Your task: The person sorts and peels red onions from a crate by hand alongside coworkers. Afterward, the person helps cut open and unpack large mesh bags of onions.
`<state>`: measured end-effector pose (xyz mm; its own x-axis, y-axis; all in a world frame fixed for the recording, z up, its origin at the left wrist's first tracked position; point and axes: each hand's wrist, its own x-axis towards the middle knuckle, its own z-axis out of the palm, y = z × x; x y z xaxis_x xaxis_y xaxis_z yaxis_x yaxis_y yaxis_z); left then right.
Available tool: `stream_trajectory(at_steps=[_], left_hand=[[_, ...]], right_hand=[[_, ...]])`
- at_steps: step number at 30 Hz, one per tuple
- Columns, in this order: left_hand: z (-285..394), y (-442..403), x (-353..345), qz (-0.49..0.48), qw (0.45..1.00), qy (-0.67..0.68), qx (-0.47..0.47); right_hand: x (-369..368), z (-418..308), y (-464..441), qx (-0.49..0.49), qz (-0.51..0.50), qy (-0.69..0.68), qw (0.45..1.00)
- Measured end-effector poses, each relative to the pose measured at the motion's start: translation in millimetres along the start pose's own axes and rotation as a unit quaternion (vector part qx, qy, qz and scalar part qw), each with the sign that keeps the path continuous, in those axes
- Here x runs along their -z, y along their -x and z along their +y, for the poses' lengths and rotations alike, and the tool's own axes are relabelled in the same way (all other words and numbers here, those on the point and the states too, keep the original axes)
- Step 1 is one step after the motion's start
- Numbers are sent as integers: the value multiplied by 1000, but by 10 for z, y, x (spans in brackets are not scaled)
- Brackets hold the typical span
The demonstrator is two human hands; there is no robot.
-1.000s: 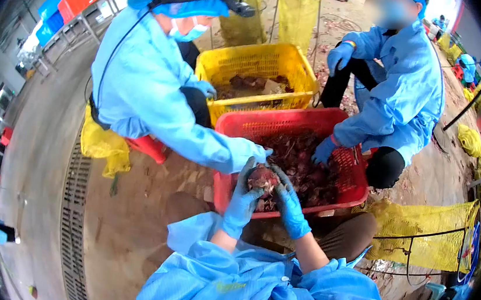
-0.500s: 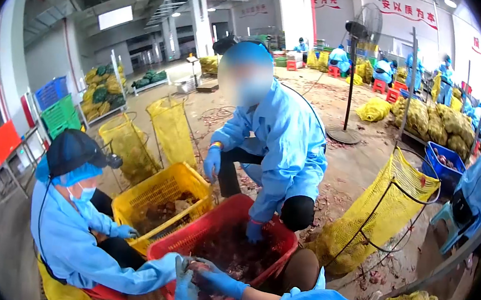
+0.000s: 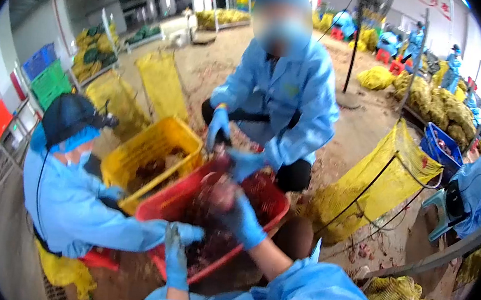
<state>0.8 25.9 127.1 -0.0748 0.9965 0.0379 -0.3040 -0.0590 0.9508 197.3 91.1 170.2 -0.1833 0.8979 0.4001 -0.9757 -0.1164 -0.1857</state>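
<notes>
The right hand (image 3: 246,224), in a blue glove, has its grip around a blurred reddish bulb (image 3: 219,194), held up over the red crate (image 3: 155,204). The left hand (image 3: 176,260), gloved too, is released, its fingers upright at the crate's near side, beside a co-worker's glove (image 3: 189,233). Across the crate, another person's glove (image 3: 245,165) is near the bulb. Dark red pieces fill the crate; a yellow crate (image 3: 117,166) sits just beyond.
</notes>
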Motion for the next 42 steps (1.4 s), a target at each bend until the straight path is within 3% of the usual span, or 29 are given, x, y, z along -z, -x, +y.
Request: stream_trajectory(at_steps=[1,3,9,11,13,14,15,16,18,19,21,22,25,27,29,32,33,34,35,37,38,39,40,41,42], left_hand=[[-158,12,155,14,999,17,47],[-292,120,237,71,991,32,109],[-762,391,775,112,982,-97,114],[-917,425,900,113,972,-167,118],[-1139,372,1022,120,948,-265,126],[-1319,313,1156,135,955,-222,146],[-1315,314,1121,130,950,-250,136],[-1375,294,1129,115,943,-278,144],[-1423,305,1124,102,934,-303,157],[-1324,309,1049,79,922,-343,161],[-1079,355,861,44,898,-406,163],[-1150,363,903,39,897,-411,158],[-1086,369,843,23,872,-462,159],[-998,355,798,-11,884,-433,177],[-963,381,764,8,873,-452,184],[-972,387,802,13,862,-472,186],[-980,391,804,11,859,-478,180],[-1310,400,1040,24,901,-382,204],[-1050,432,830,16,883,-429,188],[-1033,498,813,16,843,-515,156],[-958,511,736,16,825,-542,159],[-922,499,683,11,808,-566,161],[-930,518,671,15,790,-587,175],[-954,527,651,13,773,-606,188],[-901,527,583,18,758,-620,202]], right_hand=[[-374,-161,54,29,121,78,989],[-358,-399,48,22,212,150,966],[-172,-606,130,56,203,126,969],[-465,-784,116,92,211,167,959],[-645,-1112,124,157,158,242,944],[-806,-1314,129,193,182,263,928],[-892,-1579,162,243,206,331,888],[-1020,-1872,167,325,139,412,840],[-1620,-2268,219,439,157,497,732],[-1688,-2603,362,472,117,583,651],[-2024,-2970,553,563,186,640,489],[-2195,-3125,603,577,159,661,452],[-2092,-4077,981,577,250,686,366],[-1905,-4457,1227,505,395,696,324],[-1569,-5169,1632,284,399,817,304],[-1782,-4431,1409,319,406,814,266],[-1963,-3939,1118,374,365,809,270],[-1945,-3942,1040,380,303,820,303],[-1834,-3914,922,383,240,822,347],[-1829,-2984,499,376,204,801,418],[-1641,-2789,396,307,131,837,433],[-1354,-2554,297,247,100,864,426],[-1130,-2249,254,126,97,892,423],[-568,-2124,304,39,91,944,316],[-573,-1566,120,-70,29,870,487]])
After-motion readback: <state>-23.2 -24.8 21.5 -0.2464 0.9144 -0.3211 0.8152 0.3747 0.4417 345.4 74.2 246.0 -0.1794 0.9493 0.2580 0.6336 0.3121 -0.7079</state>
